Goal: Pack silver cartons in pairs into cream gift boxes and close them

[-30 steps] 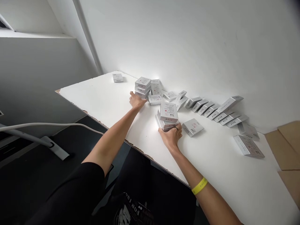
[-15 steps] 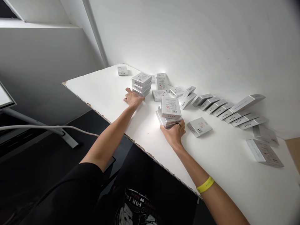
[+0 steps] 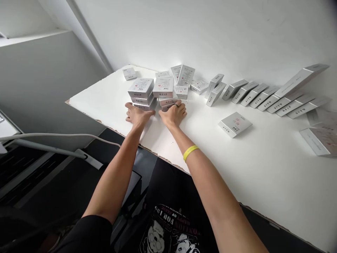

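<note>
Two short stacks of small white cardboard boxes stand side by side on the white table. My left hand (image 3: pixel 138 115) grips the base of the left stack of boxes (image 3: pixel 140 92), its thumb and fingers at the lower sides. Around the bottom of the right stack of boxes (image 3: pixel 163 89) is my right hand (image 3: pixel 173 115), with a dark ring and a yellow wristband further down the arm. The stacks nearly touch at the top, and the right one is slightly uneven. My palms hide part of the lowest boxes.
Behind the stacks, two boxes lean (image 3: pixel 185 75) among others lying flat. A row of tilted boxes (image 3: pixel 254 95) runs along the wall to the right. Single boxes lie at the far left (image 3: pixel 129 73) and right of centre (image 3: pixel 235 124). The table edge (image 3: pixel 158 154) is chipped.
My right hand has brought its stack left and away from me, beside the left stack. My left hand stays on its stack. The view has shifted.
</note>
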